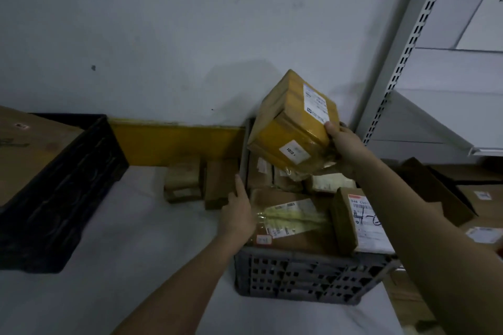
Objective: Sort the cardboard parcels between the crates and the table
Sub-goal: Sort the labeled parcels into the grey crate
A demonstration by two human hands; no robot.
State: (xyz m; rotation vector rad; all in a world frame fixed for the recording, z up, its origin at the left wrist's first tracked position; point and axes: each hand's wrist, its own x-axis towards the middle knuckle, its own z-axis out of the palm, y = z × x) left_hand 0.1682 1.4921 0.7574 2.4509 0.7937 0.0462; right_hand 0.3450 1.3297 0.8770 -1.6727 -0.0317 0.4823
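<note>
Right hand grips yellow parcel tilted above grey crate of parcels, left hand with fingers straight rests on crate's left rim, right fingers hidden behind parcel, black crate cut off left

A dim, scuffed grey wall carries a yellow band along its foot, and right of the wall stands a slotted grey shelving upright.

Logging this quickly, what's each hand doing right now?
Left hand: open, fingers straight on the grey crate rim.
Right hand: holding the yellow parcel above the crate.
</note>
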